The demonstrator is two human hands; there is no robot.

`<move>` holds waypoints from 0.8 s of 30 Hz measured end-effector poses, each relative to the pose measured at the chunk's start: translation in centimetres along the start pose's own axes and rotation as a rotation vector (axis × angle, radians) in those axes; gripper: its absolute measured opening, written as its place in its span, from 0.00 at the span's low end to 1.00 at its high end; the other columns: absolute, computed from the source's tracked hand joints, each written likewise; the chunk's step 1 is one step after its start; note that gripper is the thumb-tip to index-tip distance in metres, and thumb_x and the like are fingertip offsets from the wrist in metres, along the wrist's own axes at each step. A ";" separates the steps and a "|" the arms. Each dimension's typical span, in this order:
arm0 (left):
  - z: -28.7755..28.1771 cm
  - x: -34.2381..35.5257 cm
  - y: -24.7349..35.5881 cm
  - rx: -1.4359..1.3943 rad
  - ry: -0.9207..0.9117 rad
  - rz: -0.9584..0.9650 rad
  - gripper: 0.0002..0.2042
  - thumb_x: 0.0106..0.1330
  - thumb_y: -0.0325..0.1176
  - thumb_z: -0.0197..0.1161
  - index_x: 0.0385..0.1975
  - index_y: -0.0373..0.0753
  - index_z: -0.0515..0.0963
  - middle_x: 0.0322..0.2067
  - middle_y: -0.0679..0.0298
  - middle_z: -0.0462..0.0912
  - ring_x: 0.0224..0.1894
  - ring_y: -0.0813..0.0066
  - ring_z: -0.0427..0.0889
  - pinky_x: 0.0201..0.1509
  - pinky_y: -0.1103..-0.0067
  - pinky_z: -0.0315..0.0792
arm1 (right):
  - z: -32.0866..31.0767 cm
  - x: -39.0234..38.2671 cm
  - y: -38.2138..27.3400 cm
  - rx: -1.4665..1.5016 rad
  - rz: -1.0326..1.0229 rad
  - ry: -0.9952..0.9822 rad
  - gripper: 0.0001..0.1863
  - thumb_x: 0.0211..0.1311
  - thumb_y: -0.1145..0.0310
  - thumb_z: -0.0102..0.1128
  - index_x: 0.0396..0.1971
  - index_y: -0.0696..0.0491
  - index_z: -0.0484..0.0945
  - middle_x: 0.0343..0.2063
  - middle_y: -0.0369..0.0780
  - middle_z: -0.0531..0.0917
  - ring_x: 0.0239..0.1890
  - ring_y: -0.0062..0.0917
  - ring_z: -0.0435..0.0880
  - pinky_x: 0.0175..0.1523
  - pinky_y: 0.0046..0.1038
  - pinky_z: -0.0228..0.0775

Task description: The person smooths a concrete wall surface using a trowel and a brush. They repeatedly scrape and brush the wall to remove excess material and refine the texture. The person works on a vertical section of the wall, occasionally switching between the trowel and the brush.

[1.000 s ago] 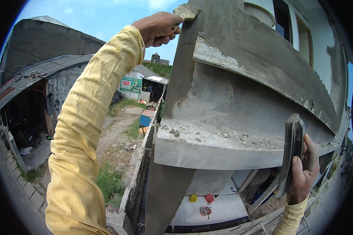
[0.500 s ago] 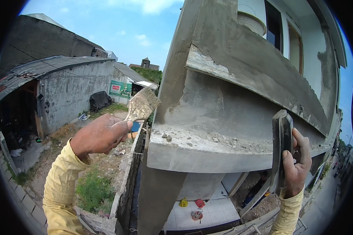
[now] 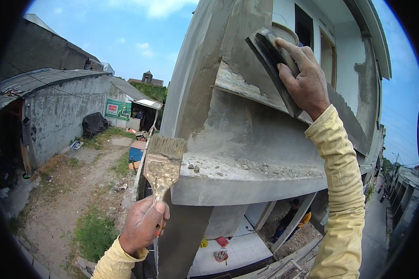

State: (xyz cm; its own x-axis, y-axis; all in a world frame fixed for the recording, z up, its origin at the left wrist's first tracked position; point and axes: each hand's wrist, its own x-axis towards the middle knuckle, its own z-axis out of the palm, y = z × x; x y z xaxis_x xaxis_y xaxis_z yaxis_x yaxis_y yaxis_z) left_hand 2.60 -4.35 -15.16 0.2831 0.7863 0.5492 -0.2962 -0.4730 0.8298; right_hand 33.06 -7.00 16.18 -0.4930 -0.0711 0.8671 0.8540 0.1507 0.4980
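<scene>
Left hand (image 3: pixel 143 224) is closed around the handle of a wide brush (image 3: pixel 163 162), holding it upright with the mortar-caked bristles pointing up, just left of the ledge (image 3: pixel 246 181) and not touching the wall. Far left, low sheds (image 3: pixel 56 107) flank a dirt path (image 3: pixel 79 181) well below.

At the centre, the grey cement column (image 3: pixel 205 69) looks smooth and evenly coated. The ledge top carries loose crumbs of mortar (image 3: pixel 260 167), so it seems not yet cleaned off. Above it, the sloped moulding (image 3: pixel 246 86) shows a rough, ragged lower edge; that part reads as unfinished.

Right hand (image 3: pixel 302 76), fingers spread and pressing, holds a dark float (image 3: pixel 272 63) flat against the upper moulding. Far right, the wall (image 3: pixel 358 74) has bare grey patches beside painted white areas. By the look of it, the main coat is on; smoothing, edge trimming and brushing down remain.
</scene>
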 end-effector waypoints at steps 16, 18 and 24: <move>-2.9 -2.6 -5.0 -0.099 0.025 -0.048 0.23 0.75 0.51 0.58 0.27 0.35 0.74 0.15 0.70 0.70 0.15 0.85 0.68 0.20 0.83 0.63 | 2.4 -8.5 -1.8 0.018 0.097 -0.185 0.31 0.55 0.72 0.65 0.63 0.44 0.78 0.41 0.43 0.77 0.43 0.39 0.82 0.52 0.39 0.77; -3.0 -2.2 -4.8 -0.082 0.043 0.001 0.23 0.75 0.52 0.58 0.27 0.35 0.74 0.14 0.71 0.70 0.15 0.85 0.68 0.20 0.82 0.63 | 0.5 -8.0 -0.3 -0.004 0.119 -0.104 0.29 0.56 0.73 0.64 0.61 0.45 0.79 0.41 0.43 0.78 0.43 0.39 0.82 0.53 0.38 0.77; -0.5 1.6 -0.9 0.476 -0.006 0.391 0.19 0.70 0.45 0.64 0.23 0.37 0.74 0.16 0.58 0.73 0.16 0.58 0.74 0.21 0.70 0.67 | -1.8 3.2 -0.7 -0.291 -0.148 -0.070 0.24 0.62 0.71 0.60 0.59 0.41 0.83 0.40 0.40 0.80 0.46 0.34 0.80 0.56 0.36 0.74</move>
State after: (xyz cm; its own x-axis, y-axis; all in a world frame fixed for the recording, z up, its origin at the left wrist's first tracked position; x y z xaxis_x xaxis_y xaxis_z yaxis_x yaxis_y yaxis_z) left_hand 2.91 -2.46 -15.07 0.2417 0.5167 0.8213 0.0602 -0.8528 0.5188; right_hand 31.19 -9.06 18.67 -0.6169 -0.0018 0.7870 0.7789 -0.1450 0.6102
